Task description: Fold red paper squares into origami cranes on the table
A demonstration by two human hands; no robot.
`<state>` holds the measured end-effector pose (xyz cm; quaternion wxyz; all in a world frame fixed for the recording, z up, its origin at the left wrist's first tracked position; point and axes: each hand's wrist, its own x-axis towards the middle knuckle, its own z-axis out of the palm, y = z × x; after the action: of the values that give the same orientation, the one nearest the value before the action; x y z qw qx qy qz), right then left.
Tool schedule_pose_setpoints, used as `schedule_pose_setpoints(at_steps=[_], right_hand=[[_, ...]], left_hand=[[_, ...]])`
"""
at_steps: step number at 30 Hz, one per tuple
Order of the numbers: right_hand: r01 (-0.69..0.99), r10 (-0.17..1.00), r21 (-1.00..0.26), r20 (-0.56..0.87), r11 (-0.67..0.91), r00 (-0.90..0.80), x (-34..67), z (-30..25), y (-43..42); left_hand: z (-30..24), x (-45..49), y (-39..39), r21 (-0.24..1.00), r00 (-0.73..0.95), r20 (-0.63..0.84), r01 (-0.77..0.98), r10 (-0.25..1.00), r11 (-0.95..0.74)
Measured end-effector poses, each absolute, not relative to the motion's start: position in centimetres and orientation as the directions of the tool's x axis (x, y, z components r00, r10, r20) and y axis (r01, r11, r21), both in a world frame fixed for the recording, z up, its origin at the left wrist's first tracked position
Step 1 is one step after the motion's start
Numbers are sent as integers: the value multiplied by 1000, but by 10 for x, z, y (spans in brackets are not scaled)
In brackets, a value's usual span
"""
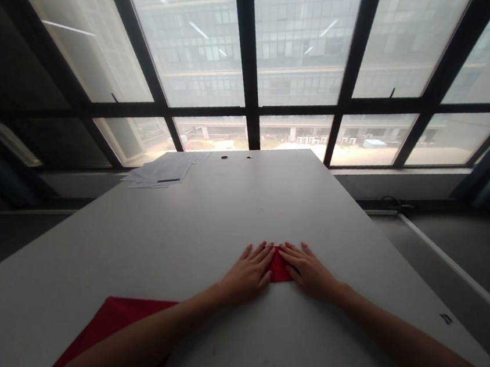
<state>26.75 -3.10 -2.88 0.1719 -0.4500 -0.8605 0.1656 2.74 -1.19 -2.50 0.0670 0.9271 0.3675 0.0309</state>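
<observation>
Red piece lies on the table, well inside visible edges.

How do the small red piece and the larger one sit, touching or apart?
Apart: the head view shows white tabletop separating the small red piece from the larger one.

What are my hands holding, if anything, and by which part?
Nothing appears gripped: your left hand and right hand rest flat over the left and right sides of the small red piece on the white table.
</observation>
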Motion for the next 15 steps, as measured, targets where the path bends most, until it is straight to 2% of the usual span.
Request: schedule_pose_setpoints(at_steps=[15], right_hand=[[743,837,-406,117,531,-534,268,-26,-38]], left_hand=[[-29,25,-16,142,724,26,679,689,-720]])
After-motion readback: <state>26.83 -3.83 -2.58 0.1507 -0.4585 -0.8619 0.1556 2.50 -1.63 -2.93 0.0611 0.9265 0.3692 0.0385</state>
